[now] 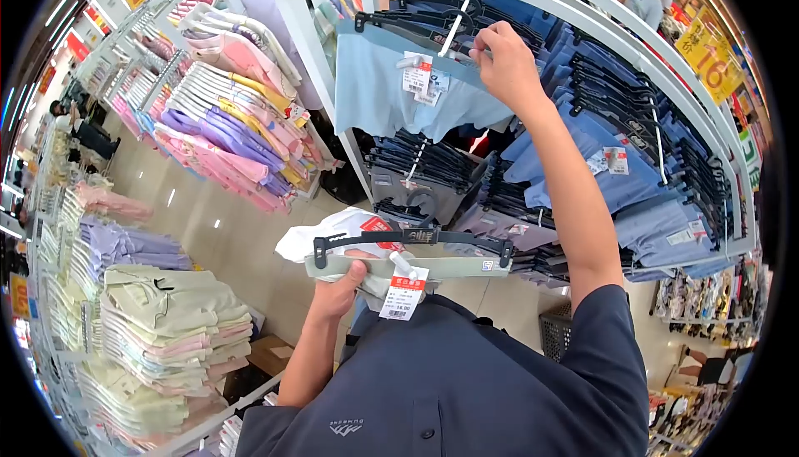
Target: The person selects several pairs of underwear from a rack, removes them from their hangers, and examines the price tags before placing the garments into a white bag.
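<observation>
Low in front of my chest, my left hand [339, 289] grips a pale grey-green garment [454, 267] by its waistband. That garment hangs from a black clip hanger [416, 238] and carries a white and red price tag [405, 294]. Bunched white cloth [320, 236] with a red label lies against it, behind my left hand. My right hand [509, 64] is raised to the rack, its fingers pinched at the right end of a light blue garment's hanger. Two tags hang at the front of this light blue garment [374, 82]; my fingers partly hide the hanger's end.
A white metal rack [320, 66] holds rows of blue and grey garments on black hangers. To the left stand racks of pink and purple children's clothes [241, 141] and pale green tops [158, 299]. A dark basket [556, 332] is on the floor. Other people appear farther off.
</observation>
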